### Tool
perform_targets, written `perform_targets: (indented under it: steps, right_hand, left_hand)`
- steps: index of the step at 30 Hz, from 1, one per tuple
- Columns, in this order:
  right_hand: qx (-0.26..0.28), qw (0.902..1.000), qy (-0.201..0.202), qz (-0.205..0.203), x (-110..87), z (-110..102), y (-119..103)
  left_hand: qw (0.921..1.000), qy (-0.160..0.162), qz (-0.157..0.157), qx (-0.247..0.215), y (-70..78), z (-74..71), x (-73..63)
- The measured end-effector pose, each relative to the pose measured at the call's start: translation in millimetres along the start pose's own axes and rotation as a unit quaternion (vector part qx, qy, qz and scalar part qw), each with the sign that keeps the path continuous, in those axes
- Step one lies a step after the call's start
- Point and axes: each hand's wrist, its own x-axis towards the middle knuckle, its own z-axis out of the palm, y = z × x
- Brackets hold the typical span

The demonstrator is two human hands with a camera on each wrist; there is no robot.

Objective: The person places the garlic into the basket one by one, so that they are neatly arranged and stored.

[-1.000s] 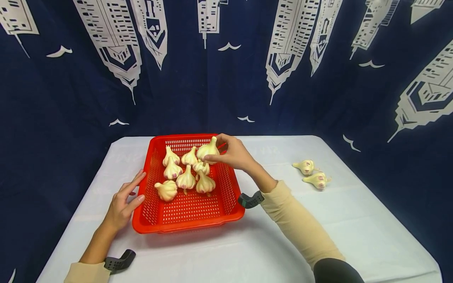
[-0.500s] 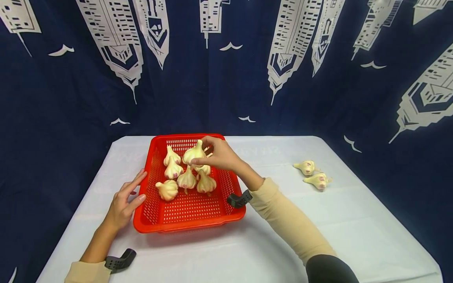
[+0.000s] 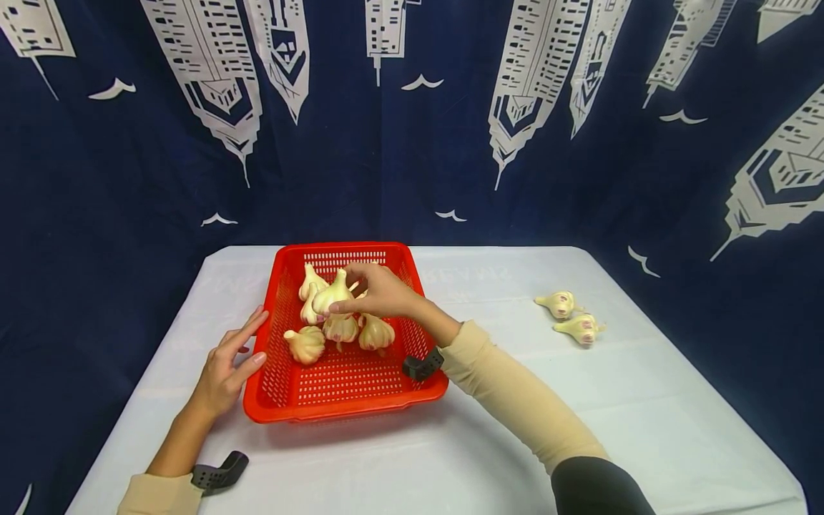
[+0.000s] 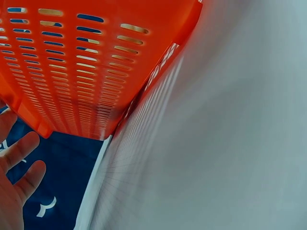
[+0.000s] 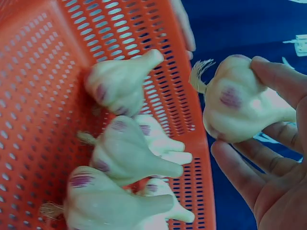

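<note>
My right hand [image 3: 381,289] pinches a garlic bulb [image 3: 332,292] between thumb and fingers, above the red basket [image 3: 347,410]. In the right wrist view the held garlic bulb [image 5: 235,98] shows its purple patch and dry roots. Beneath it, several garlic bulbs lie in the basket, among them one at the left [image 3: 305,345] and one at the right [image 3: 376,333]; my hand hides others. My left hand [image 3: 222,368] has its fingers extended along the basket's left rim. In the left wrist view, that hand's fingers [image 4: 29,179] stand beside the slotted wall.
Two more garlic bulbs [image 3: 579,329] lie side by side on the white tablecloth [image 3: 515,415] at the right. A dark blue cloth [image 3: 386,164] with white building prints hangs behind the table.
My right hand has moved left and slightly toward me over the basket, carrying the garlic bulb. The left hand keeps its place at the rim.
</note>
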Motion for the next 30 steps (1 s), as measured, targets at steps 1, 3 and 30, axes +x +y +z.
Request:
perform_targets:
  steps: [1, 3, 30]
  right_hand:
    - [0.002, 0.9999, -0.009, -0.007, 0.7, 2.3, 0.7]
    - [0.005, 0.9995, -0.028, -0.017, 1.1, 6.6, 0.8]
    - [-0.017, 0.9824, -0.185, 0.024, 2.4, 45.8, 3.8]
  left_hand:
    - [1.0, 0.0, 0.0, 0.0, 0.0, 0.0, 0.1]
    - [1.0, 0.0, 0.0, 0.001, 0.0, -0.1, 0.3]
    - [0.9999, -0.006, -0.009, 0.003, 1.1, -1.6, 0.3]
